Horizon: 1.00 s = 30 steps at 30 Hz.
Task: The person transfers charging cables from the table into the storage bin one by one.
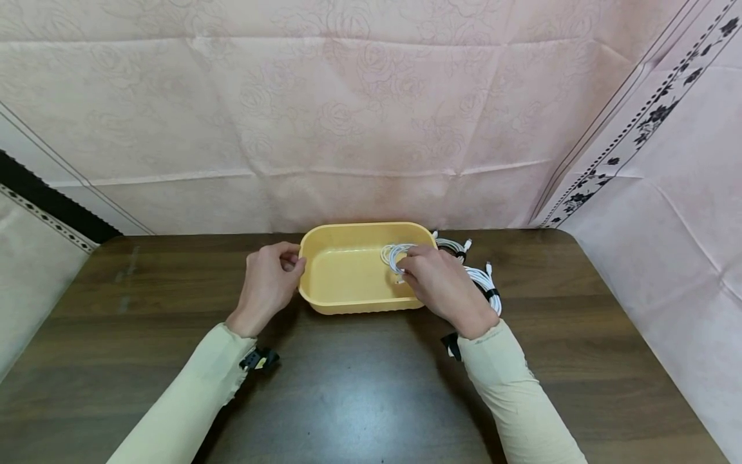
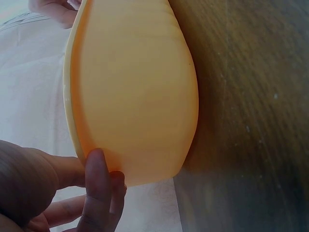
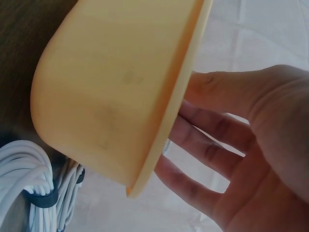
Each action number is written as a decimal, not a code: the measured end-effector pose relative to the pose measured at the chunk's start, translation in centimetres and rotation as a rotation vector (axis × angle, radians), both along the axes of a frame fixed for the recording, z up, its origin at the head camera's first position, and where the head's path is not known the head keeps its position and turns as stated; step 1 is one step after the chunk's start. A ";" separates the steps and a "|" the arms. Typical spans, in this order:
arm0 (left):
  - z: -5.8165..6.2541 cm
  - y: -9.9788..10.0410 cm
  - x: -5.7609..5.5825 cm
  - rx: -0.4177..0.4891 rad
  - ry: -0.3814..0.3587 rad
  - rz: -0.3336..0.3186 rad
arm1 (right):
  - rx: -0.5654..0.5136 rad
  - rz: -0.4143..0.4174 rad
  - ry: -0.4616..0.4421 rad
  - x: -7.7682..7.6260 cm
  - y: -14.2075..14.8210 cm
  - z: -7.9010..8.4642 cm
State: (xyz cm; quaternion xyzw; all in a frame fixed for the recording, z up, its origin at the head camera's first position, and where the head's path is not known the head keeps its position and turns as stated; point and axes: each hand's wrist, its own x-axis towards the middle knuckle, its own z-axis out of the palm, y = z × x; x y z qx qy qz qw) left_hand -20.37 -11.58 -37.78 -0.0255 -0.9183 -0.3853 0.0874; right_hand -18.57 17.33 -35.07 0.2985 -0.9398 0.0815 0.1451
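Observation:
A yellow plastic basin (image 1: 353, 300) stands at the back of the table. My left hand (image 1: 268, 283) grips its left rim between thumb and fingers; the left wrist view shows the fingertips (image 2: 96, 166) against the outer wall. Over the right rim reaches my right hand (image 1: 443, 283), holding a coiled white cable (image 1: 391, 255) inside the basin. In the right wrist view the fingers (image 3: 207, 145) pass behind the rim, and their tips are hidden by the basin wall.
Two more white cable coils lie on the table right of the basin, a nearer one (image 1: 482, 278) and a farther one (image 1: 449, 244), both bound with black straps. A pale floral cloth (image 1: 348, 129) hangs behind the wooden table (image 1: 348, 386).

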 end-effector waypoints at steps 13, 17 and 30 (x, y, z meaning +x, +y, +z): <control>-0.1 0.0 0.0 0.005 0.043 -0.005 | -0.010 0.006 -0.042 -0.1 0.1 -0.4; -0.1 0.0 0.0 0.003 0.043 -0.004 | -0.009 0.011 -0.047 -0.1 0.1 -0.5; -0.1 0.0 0.0 0.002 0.034 -0.005 | -0.002 0.029 -0.087 -0.4 0.0 -0.8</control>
